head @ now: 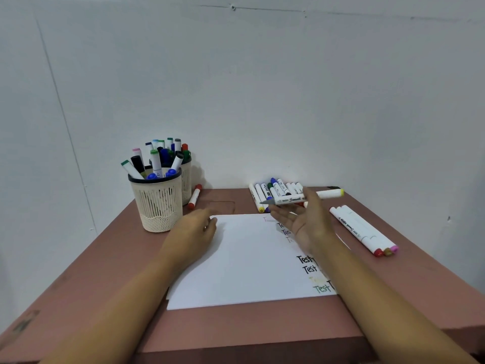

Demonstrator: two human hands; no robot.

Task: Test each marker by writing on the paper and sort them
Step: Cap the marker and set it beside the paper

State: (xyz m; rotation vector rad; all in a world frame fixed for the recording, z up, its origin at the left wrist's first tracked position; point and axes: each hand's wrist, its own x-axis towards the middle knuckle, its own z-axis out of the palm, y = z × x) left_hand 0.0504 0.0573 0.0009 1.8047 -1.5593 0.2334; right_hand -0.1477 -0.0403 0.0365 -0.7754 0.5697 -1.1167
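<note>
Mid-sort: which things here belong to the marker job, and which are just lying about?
Job: yellow-ended marker in right hand; paper; marker cups; back marker pile; three markers at right; red marker.
Lying about: small dark object at the far edge of the table, unidentifiable.

**Markers grouped round a written-on sheet**

A white paper sheet (244, 258) lies flat, with "Test" written repeatedly down its 3 o'clock edge. An uncapped white marker with a yellow end (301, 198) is level over its 1 o'clock corner, grey tip toward 9 o'clock. A row of white markers (262, 194) lies at 12 o'clock and three white markers (364, 229) at 3 o'clock. Others stand in cream mesh cups (160, 206) at 10 o'clock.
</note>
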